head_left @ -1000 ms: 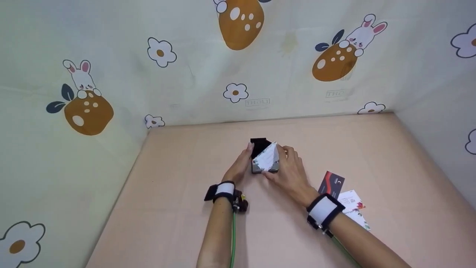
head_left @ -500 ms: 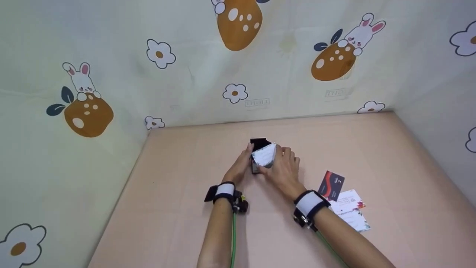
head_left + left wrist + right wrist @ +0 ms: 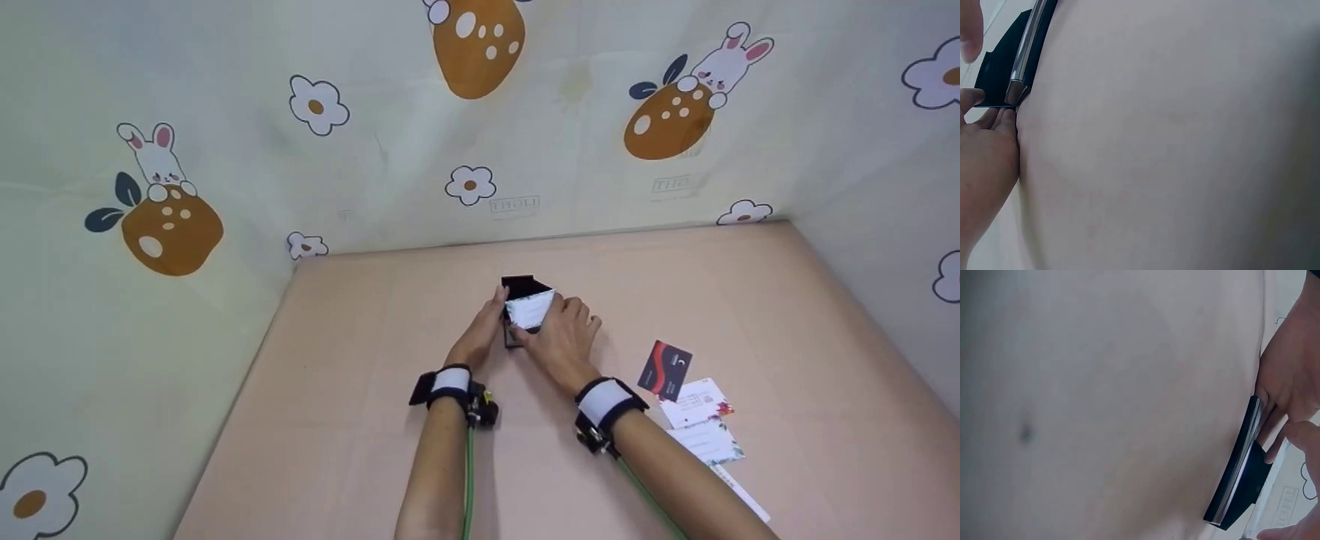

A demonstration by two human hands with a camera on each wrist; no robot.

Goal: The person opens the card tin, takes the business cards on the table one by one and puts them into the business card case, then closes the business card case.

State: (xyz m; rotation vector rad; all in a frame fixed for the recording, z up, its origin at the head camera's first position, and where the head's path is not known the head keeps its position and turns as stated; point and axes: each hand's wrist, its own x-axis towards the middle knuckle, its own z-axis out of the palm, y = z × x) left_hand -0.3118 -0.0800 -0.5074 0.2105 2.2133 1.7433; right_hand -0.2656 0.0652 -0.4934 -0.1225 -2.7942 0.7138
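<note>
A small black card case with a metal rim lies on the pink table, its lid raised. My left hand holds the case by its left side, fingertips against its corner. My right hand pinches a white printed card between thumb and fingers, and the card lies over the case's open tray. The right wrist view shows the case edge-on, with fingers against it. Whether the card sits fully inside is hidden by my hands.
To the right of my right forearm lie loose cards: a black-and-red one and white floral ones. Walls covered in bunny-and-flower cloth close the table at the back, left and right.
The white card has turned from a tilted, corner-up pose to lying flat over the case. My right hand and wrist have shifted left toward the case. My left hand has stayed put.
</note>
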